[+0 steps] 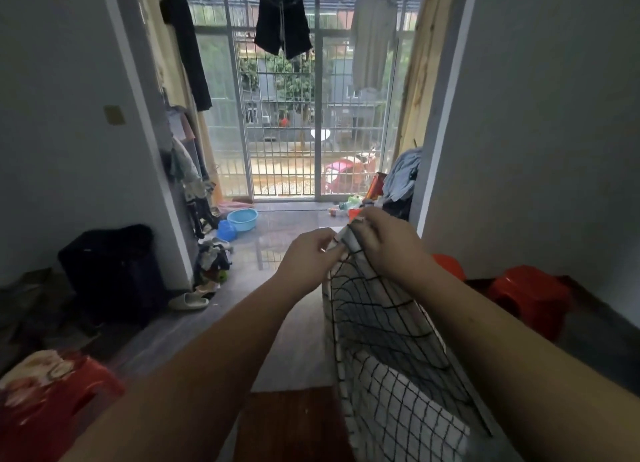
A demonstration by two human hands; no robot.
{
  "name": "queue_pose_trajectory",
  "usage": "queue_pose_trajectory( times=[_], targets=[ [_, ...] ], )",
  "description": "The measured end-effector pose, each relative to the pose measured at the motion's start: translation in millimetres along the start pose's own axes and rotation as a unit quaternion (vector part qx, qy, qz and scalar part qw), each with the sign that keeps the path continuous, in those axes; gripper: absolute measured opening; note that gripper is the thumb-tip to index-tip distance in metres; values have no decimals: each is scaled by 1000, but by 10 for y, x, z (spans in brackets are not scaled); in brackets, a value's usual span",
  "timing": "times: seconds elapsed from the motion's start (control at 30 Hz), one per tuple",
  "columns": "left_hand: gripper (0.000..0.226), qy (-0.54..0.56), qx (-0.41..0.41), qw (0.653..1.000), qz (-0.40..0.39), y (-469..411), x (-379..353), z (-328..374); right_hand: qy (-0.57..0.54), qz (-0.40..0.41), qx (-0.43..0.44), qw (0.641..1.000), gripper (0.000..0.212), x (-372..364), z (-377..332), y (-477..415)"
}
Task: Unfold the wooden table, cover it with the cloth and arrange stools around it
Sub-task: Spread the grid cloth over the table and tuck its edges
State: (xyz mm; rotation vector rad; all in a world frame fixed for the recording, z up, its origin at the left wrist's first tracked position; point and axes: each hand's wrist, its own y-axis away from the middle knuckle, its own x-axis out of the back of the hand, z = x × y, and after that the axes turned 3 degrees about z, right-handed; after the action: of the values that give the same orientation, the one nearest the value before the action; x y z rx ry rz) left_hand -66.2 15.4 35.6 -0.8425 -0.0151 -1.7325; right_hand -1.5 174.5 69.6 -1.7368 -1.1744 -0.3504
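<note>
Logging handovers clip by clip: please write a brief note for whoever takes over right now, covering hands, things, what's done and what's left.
Left hand: pinches the top edge of the checked cloth.
Right hand: grips the same edge beside it.
The cloth hangs bunched above the wooden table, of which only part of the top shows.
A red stool stands at left, a second red stool at right by the wall, and a third red stool behind the right forearm.
Done: cloth picked up.
Left: spread the cloth and place the stools.
</note>
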Motion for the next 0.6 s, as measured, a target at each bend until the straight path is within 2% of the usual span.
queue_pose_trajectory(
  times=[0.13,0.2,0.37,0.5,0.6],
  targets=[
    [20,12,19,999,48,-33,-74,124,-61,-12,-58,996,47,129,46,201],
    [22,29,18,996,86,-48,-55,222,-65,8,-69,996,57,147,73,309],
    [22,48,7,991,123,-45,-33,445,43,141,19,989,35,201,69,413],
    [19,55,0,988,141,-61,17,573,65,95,-23,993,20,324,-66,373],
    [26,42,-9,986,161,-39,69,633,94,68,-47,992,29,374,-160,335]
  ],
)
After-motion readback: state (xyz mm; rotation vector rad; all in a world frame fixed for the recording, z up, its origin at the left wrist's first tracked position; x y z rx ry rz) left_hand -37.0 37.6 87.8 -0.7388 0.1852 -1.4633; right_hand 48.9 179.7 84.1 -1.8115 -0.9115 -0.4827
